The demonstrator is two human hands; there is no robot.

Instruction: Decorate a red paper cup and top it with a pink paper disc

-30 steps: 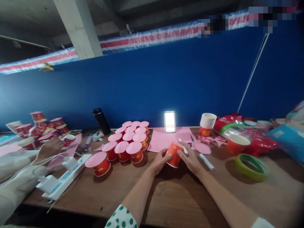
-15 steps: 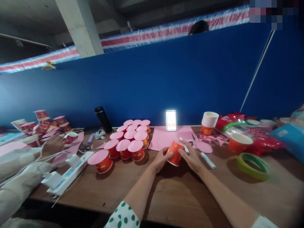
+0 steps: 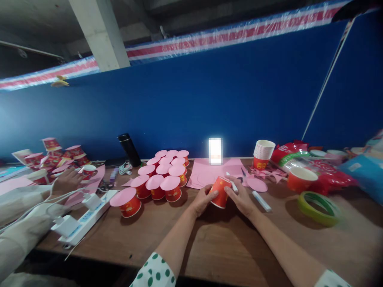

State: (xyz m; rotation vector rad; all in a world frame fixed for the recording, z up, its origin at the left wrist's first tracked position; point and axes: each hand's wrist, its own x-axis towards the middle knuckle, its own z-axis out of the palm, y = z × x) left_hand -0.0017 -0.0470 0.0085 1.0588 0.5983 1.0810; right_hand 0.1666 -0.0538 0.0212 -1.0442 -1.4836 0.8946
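Observation:
Both my hands grip one red paper cup (image 3: 220, 192), tilted on its side just above the brown table (image 3: 227, 247). My left hand (image 3: 201, 200) wraps its left side and my right hand (image 3: 241, 198) presses its right side; a white stick pokes out past the right fingers. Behind the cup lies a pink paper sheet (image 3: 209, 172). To the left stands a cluster of several upturned red cups capped with pink paper discs (image 3: 163, 177). A loose pink disc (image 3: 257, 185) and a white glue stick (image 3: 261, 201) lie to the right.
A stack of cups (image 3: 262, 154), a single red cup (image 3: 300, 179), red plastic bags (image 3: 302, 159) and a green tape roll (image 3: 317, 203) sit right. A lit phone (image 3: 215, 151) leans on the blue partition. A black flask (image 3: 128, 149), power strip (image 3: 80, 221) and another person's hand (image 3: 67, 181) are left.
My hands and the cup stay almost where they were. The view has shifted slightly; the other person's hand on the left has barely moved.

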